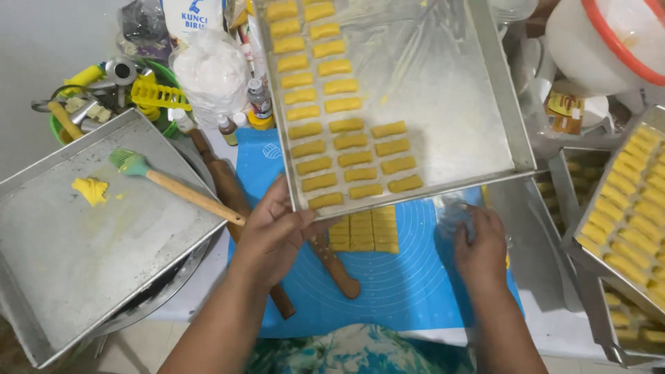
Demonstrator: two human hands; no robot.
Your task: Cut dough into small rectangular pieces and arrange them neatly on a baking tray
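My left hand (273, 228) grips the near left corner of a large metal baking tray (457, 104) that is lifted and tilted above the table. Rows of small yellow dough fingers (332, 125) fill the tray's left part. My right hand (481, 246) rests on the blue silicone mat (409, 277), fingers on a piece of clear plastic film (454, 208). A block of cut yellow dough strips (364, 232) lies on the mat under the tray's near edge, next to a wooden-handled knife (336, 266).
An upturned metal tray (76, 235) at left carries a green silicone brush (173, 187) and a scrap of dough (90, 190). A rolling pin (225, 180) lies beside the mat. Trays filled with dough fingers (623, 208) stand at right. Bottles, tools and bags crowd the back left.
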